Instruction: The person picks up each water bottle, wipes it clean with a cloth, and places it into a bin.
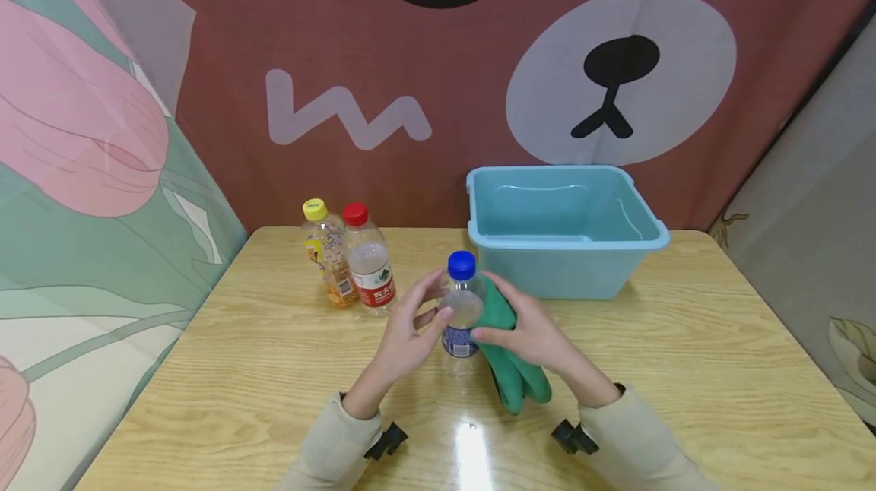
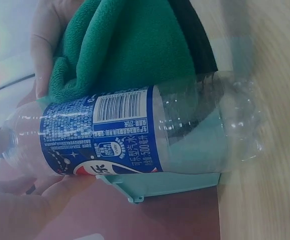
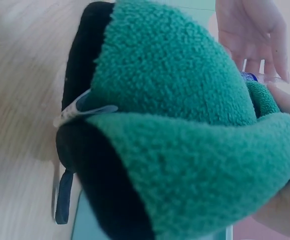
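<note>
Because the blue-capped bottle (image 1: 461, 342) is smooth and seems to hold little or nothing, a lopsided push could tip it or make it spin. It is upright in front of the tub (image 1: 547, 274), toward the person and by its left near corner, between the two hands. The right hand (image 1: 535, 329) pinches a bunched green towel (image 1: 518, 378) against the bottle's right side; pressing harder there than opposite would be the likely cause of a slip. The left hand (image 1: 405, 333) has its fingers spread loosely around the other side, though I cannot tell how firmly they touch. Nor can I tell whether the base bears on the table (image 1: 226, 392). The towel's loose end droops in front of the tub and might snag under the base.

Left of the tub, a red-capped bottle (image 1: 370, 270) and a yellow-capped bottle (image 1: 330, 259) stand close together; a wide leftward sweep could knock the nearer, red-capped one. The tub itself limits any forward reach of the right arm, and a printed curtain (image 1: 328, 27) hangs behind it.
</note>
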The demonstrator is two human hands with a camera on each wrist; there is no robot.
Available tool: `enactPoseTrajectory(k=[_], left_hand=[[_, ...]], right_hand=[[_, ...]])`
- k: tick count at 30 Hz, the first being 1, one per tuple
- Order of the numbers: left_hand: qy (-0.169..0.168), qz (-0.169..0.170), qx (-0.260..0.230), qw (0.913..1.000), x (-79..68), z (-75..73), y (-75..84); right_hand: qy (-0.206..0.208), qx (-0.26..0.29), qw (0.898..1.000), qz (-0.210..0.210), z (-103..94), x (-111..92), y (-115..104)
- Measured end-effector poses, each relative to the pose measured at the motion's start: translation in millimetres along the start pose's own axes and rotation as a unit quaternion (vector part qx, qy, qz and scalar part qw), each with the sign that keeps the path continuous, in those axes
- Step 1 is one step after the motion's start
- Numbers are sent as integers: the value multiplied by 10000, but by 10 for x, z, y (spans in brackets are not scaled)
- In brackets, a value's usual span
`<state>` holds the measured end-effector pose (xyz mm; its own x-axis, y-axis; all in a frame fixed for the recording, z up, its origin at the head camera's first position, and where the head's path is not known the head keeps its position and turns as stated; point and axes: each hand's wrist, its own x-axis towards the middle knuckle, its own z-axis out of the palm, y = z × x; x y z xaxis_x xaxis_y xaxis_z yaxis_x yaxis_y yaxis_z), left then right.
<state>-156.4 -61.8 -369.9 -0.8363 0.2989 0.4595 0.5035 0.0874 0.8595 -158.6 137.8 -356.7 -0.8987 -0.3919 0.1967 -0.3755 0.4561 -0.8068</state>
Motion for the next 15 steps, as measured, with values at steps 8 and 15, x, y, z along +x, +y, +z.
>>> enactPoseTrajectory(k=[8,15], left_hand=[[38,-112,122,9999,-2,25,-13],[205,-193,633,9976,17,76,-34]], right_hand=[[40,223,9997,73,21,-31,25],[103,275,9995,155,-6,-61,50]])
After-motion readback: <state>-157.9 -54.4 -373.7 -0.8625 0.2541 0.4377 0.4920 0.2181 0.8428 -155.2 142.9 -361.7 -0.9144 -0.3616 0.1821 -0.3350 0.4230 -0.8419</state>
